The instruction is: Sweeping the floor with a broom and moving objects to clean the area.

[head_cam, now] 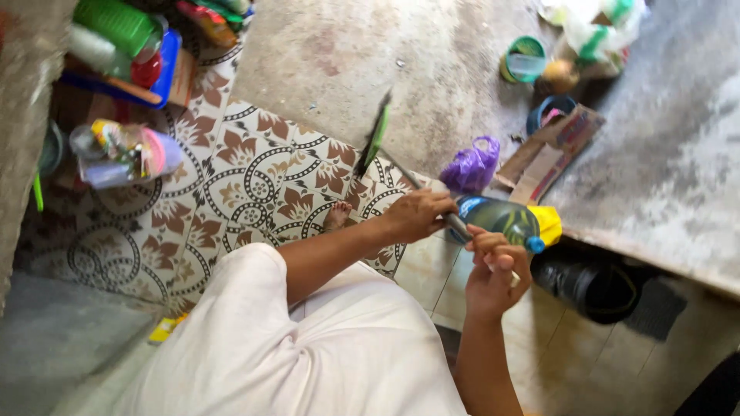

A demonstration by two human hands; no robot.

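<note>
My left hand [418, 213] is closed around a thin grey handle [402, 168] that runs up to a green and black brush head [375, 139] over the floor. Right beside that hand lies a dark plastic bottle [501, 219] on its side, with a blue and yellow label and a small blue cap [535, 245]. My right hand [496, 270] holds the bottle from below, its fingers curled up by the cap end. My bare foot [337, 216] shows on the patterned tiles [254, 185]. A white garment [308, 347] covers my lap.
A purple plastic bag [471, 165] and a piece of cardboard [549, 150] lie beyond the bottle. A black boot-like object [590, 286] sits under a grey slab edge [663, 177]. Upper left hold a blue tray with green containers [123, 42] and a clear bag of cups [123, 152].
</note>
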